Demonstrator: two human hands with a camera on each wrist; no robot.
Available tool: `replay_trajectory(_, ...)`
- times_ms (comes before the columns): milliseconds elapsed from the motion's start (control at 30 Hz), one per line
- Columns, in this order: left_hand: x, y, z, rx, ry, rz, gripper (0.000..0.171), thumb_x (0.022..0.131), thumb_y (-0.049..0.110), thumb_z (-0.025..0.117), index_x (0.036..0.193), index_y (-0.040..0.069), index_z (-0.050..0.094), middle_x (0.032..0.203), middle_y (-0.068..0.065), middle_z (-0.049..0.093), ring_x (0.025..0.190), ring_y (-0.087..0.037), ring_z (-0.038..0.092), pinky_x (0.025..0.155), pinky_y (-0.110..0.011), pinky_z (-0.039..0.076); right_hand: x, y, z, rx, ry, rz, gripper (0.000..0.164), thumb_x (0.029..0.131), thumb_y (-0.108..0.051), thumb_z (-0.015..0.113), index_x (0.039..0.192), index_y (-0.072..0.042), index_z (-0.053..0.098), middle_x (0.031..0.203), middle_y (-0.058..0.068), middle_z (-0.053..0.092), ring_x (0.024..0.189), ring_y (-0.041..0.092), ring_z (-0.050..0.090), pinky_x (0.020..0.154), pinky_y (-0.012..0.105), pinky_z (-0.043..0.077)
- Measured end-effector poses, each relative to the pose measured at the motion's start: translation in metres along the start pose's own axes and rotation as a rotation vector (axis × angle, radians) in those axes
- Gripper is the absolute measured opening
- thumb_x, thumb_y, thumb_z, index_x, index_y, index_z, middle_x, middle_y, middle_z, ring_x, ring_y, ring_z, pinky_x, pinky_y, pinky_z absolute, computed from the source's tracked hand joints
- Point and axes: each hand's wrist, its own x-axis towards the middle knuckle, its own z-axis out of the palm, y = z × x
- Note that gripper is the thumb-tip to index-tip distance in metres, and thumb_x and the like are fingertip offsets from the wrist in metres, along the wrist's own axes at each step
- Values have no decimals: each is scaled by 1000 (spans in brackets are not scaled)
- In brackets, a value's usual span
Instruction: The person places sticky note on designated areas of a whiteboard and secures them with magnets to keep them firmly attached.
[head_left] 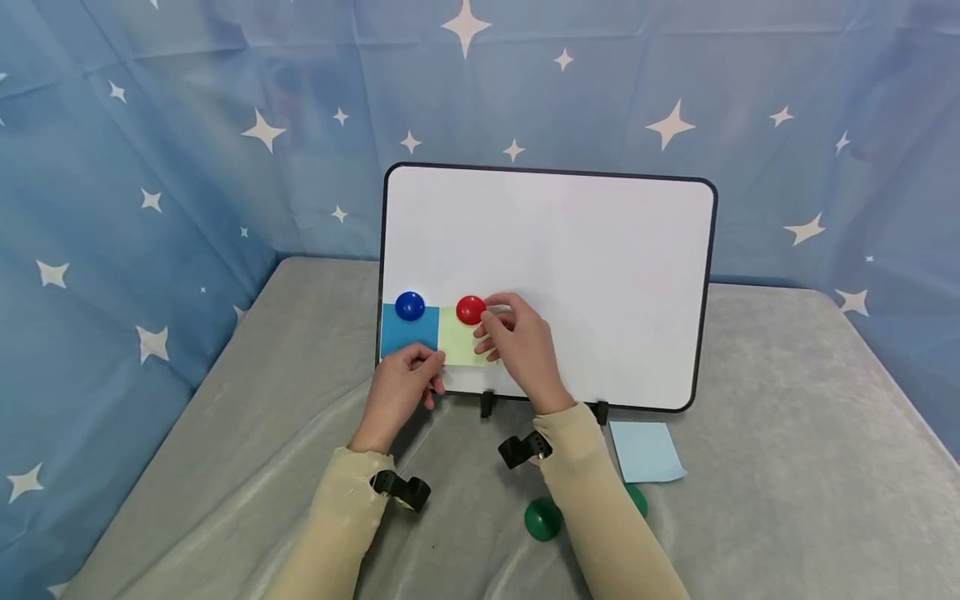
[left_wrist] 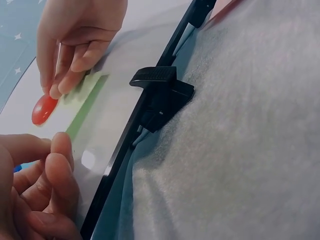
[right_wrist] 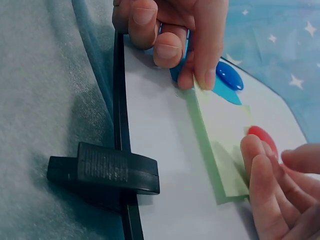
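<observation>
A whiteboard [head_left: 600, 275] stands tilted back on the table. On its lower left, a blue sticky note [head_left: 408, 329] lies beside a yellow-green sticky note [right_wrist: 225, 155]. A round blue magnet [head_left: 410, 306] sits over the blue note's top edge, and a round red magnet [head_left: 471, 310] over the yellow-green note's top edge. My left hand [head_left: 403, 379] pinches the yellow-green note's lower left corner between thumb and finger. Thumb and forefinger of my right hand [head_left: 525, 346] grip the red magnet's right side; its other fingers lie in front of the note.
Black stand clips [head_left: 487, 404] hold the board's lower edge. On the grey tabletop [head_left: 787, 433], a light blue sticky note [head_left: 648, 452] lies right of my right sleeve. Round green magnets [head_left: 543, 519] are beside that forearm, one partly hidden. A star-patterned blue curtain [head_left: 600, 100] hangs behind.
</observation>
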Motion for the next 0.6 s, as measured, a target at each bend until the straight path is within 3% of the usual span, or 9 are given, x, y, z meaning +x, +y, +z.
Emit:
replay_trajectory(167, -1, 1, -2, 4, 0, 8, 32, 84, 44, 57, 79, 13, 62, 63, -9, 60, 47, -26, 54, 47, -35, 45, 1, 4, -2, -7, 23, -26, 30, 91, -20, 51, 118, -8, 49, 82, 11, 64, 63, 24, 63, 59, 33, 52)
replay_trajectory(300, -2, 2, -4, 11, 13, 15, 39, 82, 49, 56, 76, 10, 59, 62, -9, 58, 47, -25, 54, 46, -38, 45, 18, 42, -1, -28, 62, -90, 34, 89, -42, 49, 116, -21, 51, 80, 1, 64, 61, 16, 63, 54, 28, 51)
replay_trajectory(400, -3, 2, -4, -16, 25, 19, 41, 82, 49, 56, 77, 8, 58, 61, -10, 57, 47, -26, 53, 48, -41, 45, 33, 73, 0, -49, 98, -147, 47, 81, -61, 45, 116, -30, 50, 79, -4, 63, 59, 14, 62, 51, 29, 50)
replay_trajectory(467, -3, 2, -5, -37, 33, 25, 41, 82, 49, 57, 78, 8, 58, 60, -12, 56, 47, -27, 53, 49, -43, 46, 38, 83, -2, -54, 113, -176, 50, 79, -65, 44, 117, -32, 49, 80, -5, 64, 58, 14, 62, 51, 31, 51)
replay_trajectory(533, -3, 3, -5, -51, 38, 40, 40, 82, 49, 56, 78, 9, 58, 60, -12, 56, 46, -27, 53, 50, -43, 45, 38, 82, -5, -56, 115, -201, 49, 80, -64, 44, 117, -33, 49, 80, -6, 64, 58, 13, 62, 51, 31, 50)
replay_trajectory(600, -4, 5, -6, -57, 46, 58, 39, 83, 48, 56, 78, 9, 59, 60, -11, 57, 46, -27, 53, 50, -43, 44, 30, 65, -9, -56, 99, -199, 44, 83, -57, 46, 118, -31, 49, 82, -4, 64, 60, 14, 62, 49, 34, 49)
